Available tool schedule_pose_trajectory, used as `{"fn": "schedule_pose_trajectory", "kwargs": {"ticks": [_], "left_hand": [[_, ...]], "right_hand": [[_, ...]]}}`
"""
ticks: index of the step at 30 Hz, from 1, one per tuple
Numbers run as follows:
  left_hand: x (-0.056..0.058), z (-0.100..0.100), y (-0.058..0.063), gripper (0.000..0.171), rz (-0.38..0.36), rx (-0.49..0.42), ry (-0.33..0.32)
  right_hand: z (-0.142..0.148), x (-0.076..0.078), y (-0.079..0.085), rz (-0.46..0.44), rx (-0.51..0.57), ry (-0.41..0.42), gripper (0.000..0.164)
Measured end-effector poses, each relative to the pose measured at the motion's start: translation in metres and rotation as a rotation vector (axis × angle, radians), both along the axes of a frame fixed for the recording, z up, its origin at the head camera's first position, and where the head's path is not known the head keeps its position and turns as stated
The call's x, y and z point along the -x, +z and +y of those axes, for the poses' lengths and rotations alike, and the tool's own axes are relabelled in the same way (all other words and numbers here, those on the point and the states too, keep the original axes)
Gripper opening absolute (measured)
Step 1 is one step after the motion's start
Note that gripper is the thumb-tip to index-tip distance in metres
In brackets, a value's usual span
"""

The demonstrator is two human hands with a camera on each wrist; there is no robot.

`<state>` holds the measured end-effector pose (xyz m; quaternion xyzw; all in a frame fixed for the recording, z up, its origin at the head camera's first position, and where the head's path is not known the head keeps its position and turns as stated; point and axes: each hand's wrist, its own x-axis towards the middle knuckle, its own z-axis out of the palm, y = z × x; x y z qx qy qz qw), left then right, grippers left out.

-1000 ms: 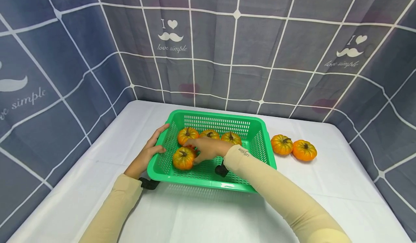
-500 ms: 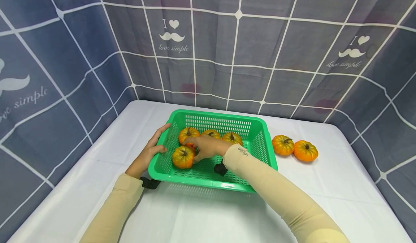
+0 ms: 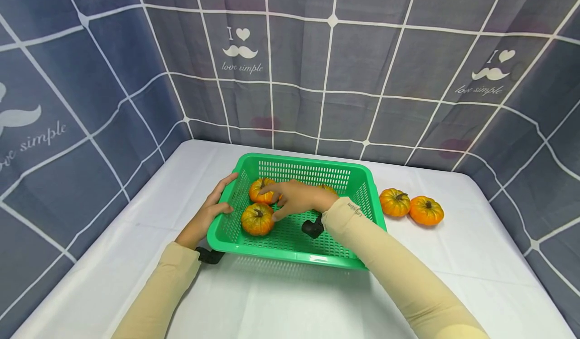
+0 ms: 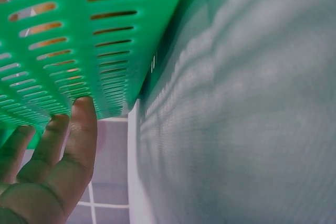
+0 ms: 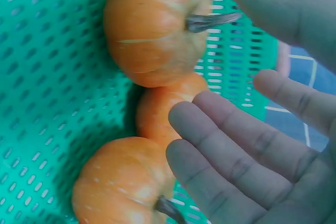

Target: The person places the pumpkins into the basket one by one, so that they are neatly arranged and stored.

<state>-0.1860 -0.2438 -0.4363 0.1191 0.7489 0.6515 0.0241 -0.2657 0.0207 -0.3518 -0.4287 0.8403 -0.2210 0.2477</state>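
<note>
My left hand (image 3: 206, 215) holds the left rim of a green plastic basket (image 3: 290, 259), with the thumb over the rim. In the left wrist view its fingers (image 4: 79, 129) lie against the slotted outer wall. Above the basket's inside, my right hand (image 3: 299, 198) is spread with nothing in its grasp. Its thumb is close to the front-left small pumpkin (image 3: 257, 219), and its fingers overlap the back-left small pumpkin (image 3: 259, 192). Another small pumpkin (image 3: 327, 188) shows partly behind the hand. In the right wrist view the fingers are extended beside a small pumpkin (image 5: 123, 182).
Two more small pumpkins, one (image 3: 394, 202) beside the other (image 3: 426, 210), sit on the white-covered table (image 3: 480, 268) right of the basket. A grey checked curtain (image 3: 349, 62) stands behind the table and along both sides. A black wrist camera (image 3: 312, 227) hangs under the right wrist.
My right hand has lifted away from the front-left pumpkin and moved slightly right, its fingers spreading; the pumpkin stays in the basket. The left hand keeps its place on the rim.
</note>
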Motion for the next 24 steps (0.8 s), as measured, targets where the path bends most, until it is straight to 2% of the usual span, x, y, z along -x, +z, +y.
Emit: {"fn": "schedule_pose_trajectory", "kwargs": {"ticks": [11, 24], "left_hand": [[0.001, -0.001, -0.002, 0.095, -0.006, -0.001, 0.002], [0.000, -0.001, -0.001, 0.095, -0.016, -0.029, -0.009]], "right_hand": [[0.027, 0.002, 0.015, -0.098, 0.174, 0.106, 0.065], [0.054, 0.000, 0.020, -0.237, 0.301, 0.112, 0.063]]}}
